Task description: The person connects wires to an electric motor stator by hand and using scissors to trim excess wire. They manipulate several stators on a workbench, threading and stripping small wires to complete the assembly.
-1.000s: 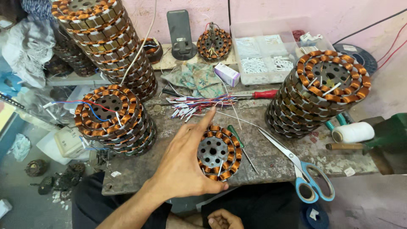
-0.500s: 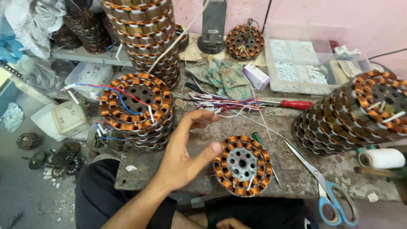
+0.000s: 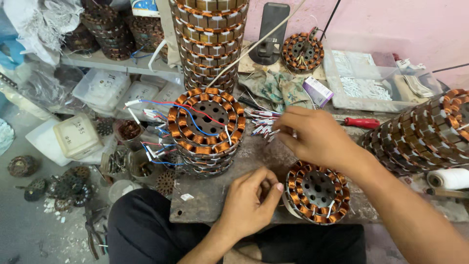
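While the left hand pinches closed beside a copper-wound stator, the right hand hovers half-open near sleeved wire pieces.

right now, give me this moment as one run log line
left hand: beside copper-wound round stator, fingers pinched | right hand: above stator, reaching to bundle of sleeved wire pieces | stator: flat on worn metal bench

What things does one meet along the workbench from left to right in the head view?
Stator stack with red and blue wires → left hand → single copper-wound stator → red-handled screwdriver → leaning stator stack → white thread spool.
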